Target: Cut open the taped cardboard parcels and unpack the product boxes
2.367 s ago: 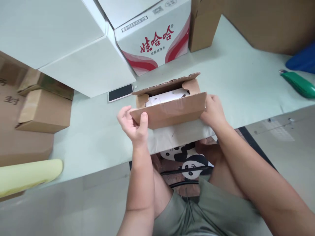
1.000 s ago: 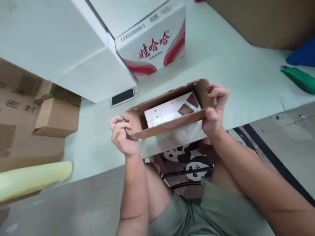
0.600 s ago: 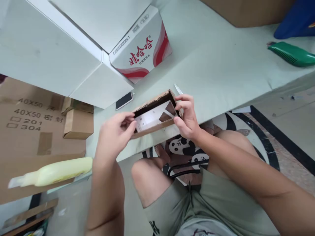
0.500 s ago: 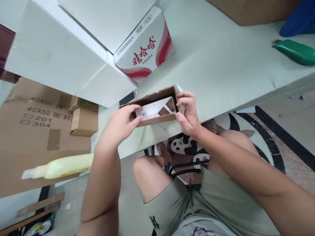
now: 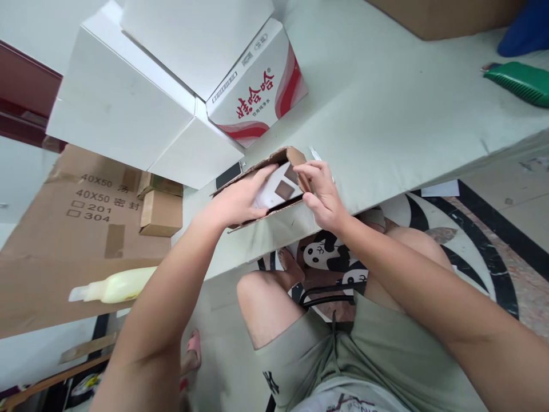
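A narrow, open cardboard box (image 5: 295, 153) lies at the table's near edge. Inside it is a white flat piece (image 5: 268, 191) with square cutouts, its left part covered by my fingers. My left hand (image 5: 240, 200) reaches into the box from the left, thumb and fingers on either side of the white piece. At the right end, my right hand (image 5: 322, 194) pinches the box's end wall, thumb low and fingers over the top. Just behind the box rests a dark-screened, phone-like object (image 5: 228, 175). A thin whitish item (image 5: 315, 153) shows beyond my right fingers.
White cartons (image 5: 128, 109) and a red-and-white printed carton (image 5: 257, 86) stand behind. On the left are a large brown carton (image 5: 86, 240), a small brown box (image 5: 160, 213) and a pale yellow bottle (image 5: 124, 285). A green-handled tool (image 5: 518, 83) lies far right. Another person's foot (image 5: 194, 349) shows below.
My left hand has moved right and deeper into the box, over more of the white piece. My right fingers have shifted onto the box's end wall, which now leans inward. Another person's foot has appeared.
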Available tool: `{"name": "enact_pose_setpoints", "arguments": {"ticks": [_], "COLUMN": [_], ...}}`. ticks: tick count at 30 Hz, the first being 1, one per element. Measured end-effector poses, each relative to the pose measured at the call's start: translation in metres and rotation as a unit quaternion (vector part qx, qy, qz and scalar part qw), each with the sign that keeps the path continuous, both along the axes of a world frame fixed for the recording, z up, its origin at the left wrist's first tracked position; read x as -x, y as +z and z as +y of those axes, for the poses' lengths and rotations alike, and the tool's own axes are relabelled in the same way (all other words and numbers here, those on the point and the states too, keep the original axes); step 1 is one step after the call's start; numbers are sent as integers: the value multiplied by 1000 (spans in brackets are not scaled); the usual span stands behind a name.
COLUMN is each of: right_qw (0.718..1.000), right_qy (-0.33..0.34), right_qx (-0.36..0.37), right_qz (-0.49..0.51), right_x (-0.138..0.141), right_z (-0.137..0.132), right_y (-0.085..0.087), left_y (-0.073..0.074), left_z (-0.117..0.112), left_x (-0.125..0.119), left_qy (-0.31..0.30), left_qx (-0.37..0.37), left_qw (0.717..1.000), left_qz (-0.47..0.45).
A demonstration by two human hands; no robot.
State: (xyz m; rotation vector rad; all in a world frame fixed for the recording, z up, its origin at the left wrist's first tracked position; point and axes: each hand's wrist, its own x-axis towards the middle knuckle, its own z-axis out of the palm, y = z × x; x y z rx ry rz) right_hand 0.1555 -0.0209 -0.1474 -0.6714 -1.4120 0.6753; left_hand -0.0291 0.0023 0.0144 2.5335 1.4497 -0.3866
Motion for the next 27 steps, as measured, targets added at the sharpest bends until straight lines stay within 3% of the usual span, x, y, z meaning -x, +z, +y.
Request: {"name": "enact_pose_setpoints", "arguments": {"ticks": [4,10,13,17,19,22,27], "right_qw": [999,997,998,997,994,983,957], "right_qy": [25,3,-8,16,44,139,237], "right_qx": [38,42,5,5,32,23,3], "right_qz": [-21,-58,-68,-73,-90,-115,-165], "right_x": [-1,2,0,-14,-24,-34,-27], "right_z": [3,5,9,21,26,23,-2], "right_y": [-1,-6,-8,-8,-7,-5,-4], "left_y": [-4,-7,0,20,29,39,45], "left_z": [5,6,2,-4,-10,-25,-59], "left_x": [2,-4,-6,0,7,22,47], "left_qy": [-33,-7,-14,18,57,106,134], "left_qx": [-11,-41,-52,-14,33,105,118], "left_qw": [999,997,997,998,989,967,962], "left_qz": [22,65,55,-61,-132,-204,-208]}}
